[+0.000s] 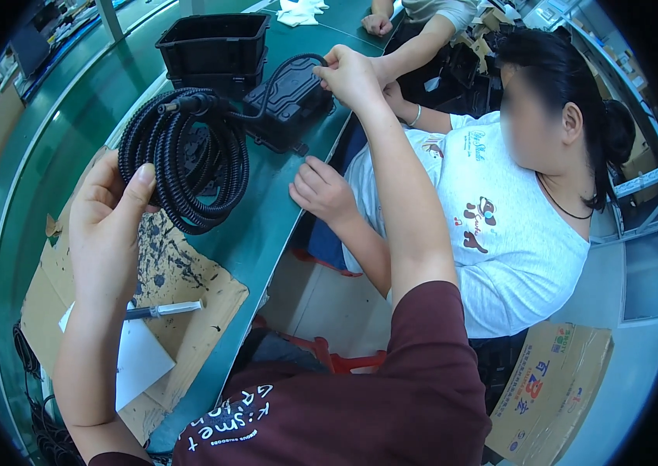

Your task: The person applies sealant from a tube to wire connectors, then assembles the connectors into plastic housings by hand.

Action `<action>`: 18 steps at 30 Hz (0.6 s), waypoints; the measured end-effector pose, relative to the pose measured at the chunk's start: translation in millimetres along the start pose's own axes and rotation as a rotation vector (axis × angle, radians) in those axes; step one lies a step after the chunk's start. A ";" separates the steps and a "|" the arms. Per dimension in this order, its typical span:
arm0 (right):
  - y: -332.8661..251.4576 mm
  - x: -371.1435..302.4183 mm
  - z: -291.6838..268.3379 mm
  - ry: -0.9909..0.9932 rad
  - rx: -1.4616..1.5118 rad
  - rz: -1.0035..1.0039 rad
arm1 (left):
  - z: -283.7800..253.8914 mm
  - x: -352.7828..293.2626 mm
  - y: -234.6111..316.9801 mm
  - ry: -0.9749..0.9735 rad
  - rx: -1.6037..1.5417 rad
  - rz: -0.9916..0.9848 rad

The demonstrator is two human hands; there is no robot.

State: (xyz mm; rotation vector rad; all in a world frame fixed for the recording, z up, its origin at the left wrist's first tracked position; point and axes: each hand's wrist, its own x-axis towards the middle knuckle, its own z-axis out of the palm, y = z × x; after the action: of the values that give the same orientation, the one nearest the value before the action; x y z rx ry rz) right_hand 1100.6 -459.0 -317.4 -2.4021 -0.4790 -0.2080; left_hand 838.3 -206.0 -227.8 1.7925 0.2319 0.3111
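My left hand (107, 213) is closed on a coil of black corrugated tubing (181, 167), thumb on its near side, and lifts it over the table. A connector end (181, 106) sticks out at the top of the coil. Just right of the coil, a black plastic box (288, 105) with a ribbed lid lies on the green table. A thin black cable (273, 78) arcs from beside the coil over the box. Up at the box's far right corner my right hand (348, 76) pinches the end of this cable between thumb and fingers.
Stacked open black bins (212, 46) stand behind the coil. Stained cardboard (189, 272) on the table carries a syringe (162, 311) and white paper (141, 361). A co-worker (484, 194) sits close at the right, one hand (325, 190) near the table edge. White gloves (302, 12) lie at the back.
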 end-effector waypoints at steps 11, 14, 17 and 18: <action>4.7 -3.6 14.3 0.067 0.112 -0.001 | 12.6 -1.9 4.8 -0.009 0.000 -0.024; 18.2 0.8 17.6 0.044 0.051 -0.118 | 16.1 -4.1 8.0 -0.050 -0.008 -0.017; 14.1 -3.8 21.8 0.098 0.049 -0.104 | 17.2 -7.0 6.2 -0.069 0.009 -0.007; 15.2 -2.3 24.1 0.100 0.053 -0.104 | 17.2 -7.5 5.1 -0.057 0.033 0.000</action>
State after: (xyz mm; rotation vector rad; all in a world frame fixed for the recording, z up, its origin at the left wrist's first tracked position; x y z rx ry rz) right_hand 1105.0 -454.8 -345.4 -2.3048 -0.5565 -0.3551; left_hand 836.9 -225.4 -227.4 1.8309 0.1973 0.2572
